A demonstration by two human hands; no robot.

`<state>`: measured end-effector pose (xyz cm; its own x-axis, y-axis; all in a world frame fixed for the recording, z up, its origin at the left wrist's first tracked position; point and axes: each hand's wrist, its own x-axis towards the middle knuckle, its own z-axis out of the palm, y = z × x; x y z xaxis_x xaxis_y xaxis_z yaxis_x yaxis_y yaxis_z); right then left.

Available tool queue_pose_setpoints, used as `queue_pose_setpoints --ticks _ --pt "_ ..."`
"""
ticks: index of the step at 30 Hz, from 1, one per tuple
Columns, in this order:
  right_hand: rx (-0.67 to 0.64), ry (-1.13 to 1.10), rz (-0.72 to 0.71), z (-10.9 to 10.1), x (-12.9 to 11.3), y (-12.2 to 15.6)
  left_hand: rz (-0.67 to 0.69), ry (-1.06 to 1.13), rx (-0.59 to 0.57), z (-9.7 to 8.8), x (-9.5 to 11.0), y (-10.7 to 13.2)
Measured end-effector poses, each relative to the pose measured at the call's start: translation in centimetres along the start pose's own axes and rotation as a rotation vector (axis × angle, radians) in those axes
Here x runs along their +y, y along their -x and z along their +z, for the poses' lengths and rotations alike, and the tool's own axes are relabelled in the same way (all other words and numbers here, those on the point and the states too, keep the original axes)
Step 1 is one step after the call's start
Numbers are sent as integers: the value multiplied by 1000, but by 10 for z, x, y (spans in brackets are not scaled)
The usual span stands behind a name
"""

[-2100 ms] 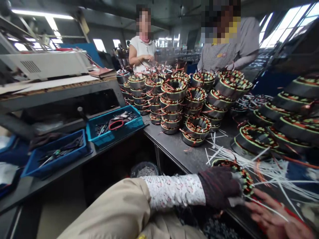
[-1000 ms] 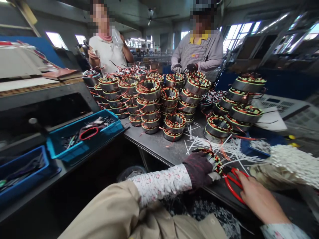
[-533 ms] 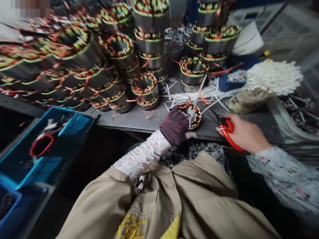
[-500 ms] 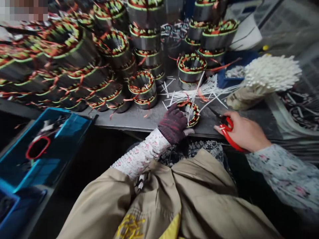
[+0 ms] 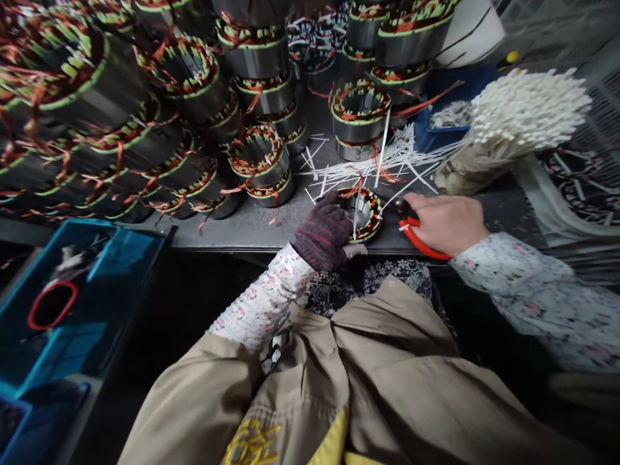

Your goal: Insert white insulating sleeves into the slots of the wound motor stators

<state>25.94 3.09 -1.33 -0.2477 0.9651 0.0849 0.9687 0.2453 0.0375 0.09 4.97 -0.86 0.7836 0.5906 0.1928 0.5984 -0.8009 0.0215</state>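
On a grey steel workbench [image 5: 252, 226], stacks of copper-wound motor stators [image 5: 256, 58] crowd the far side, beside a bundle of white cable ties [image 5: 527, 110]. A short wound stator [image 5: 372, 216] lies flat at the bench's near edge, its bore facing up and its central axis roughly upright. The dark-gloved left hand [image 5: 323, 232] grips its near-left rim and is the nearer hand. The bare right hand [image 5: 443, 223], just to the stator's right and not touching it, closes around red-handled scissors [image 5: 411, 232].
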Motion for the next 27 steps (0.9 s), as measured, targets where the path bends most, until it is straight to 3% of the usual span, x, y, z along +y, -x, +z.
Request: queue_pose_setpoints --ticks 6,12,17,19,23,27 --pt "-47 -111 -137 -12 17 24 -2 -7 -24 -2 1 -1" --pt "-129 56 -98 -25 7 27 32 28 68 4 -2 2" --pt "-41 89 -424 -36 -1 22 58 148 174 11 -6 5" --pt "-22 86 -468 -37 -3 19 49 154 185 14 -7 6" --pt "-22 7 -383 -34 -4 15 52 158 208 10 -6 4" --pt "-57 -83 -83 -17 7 15 -15 17 10 -5 4 -3"
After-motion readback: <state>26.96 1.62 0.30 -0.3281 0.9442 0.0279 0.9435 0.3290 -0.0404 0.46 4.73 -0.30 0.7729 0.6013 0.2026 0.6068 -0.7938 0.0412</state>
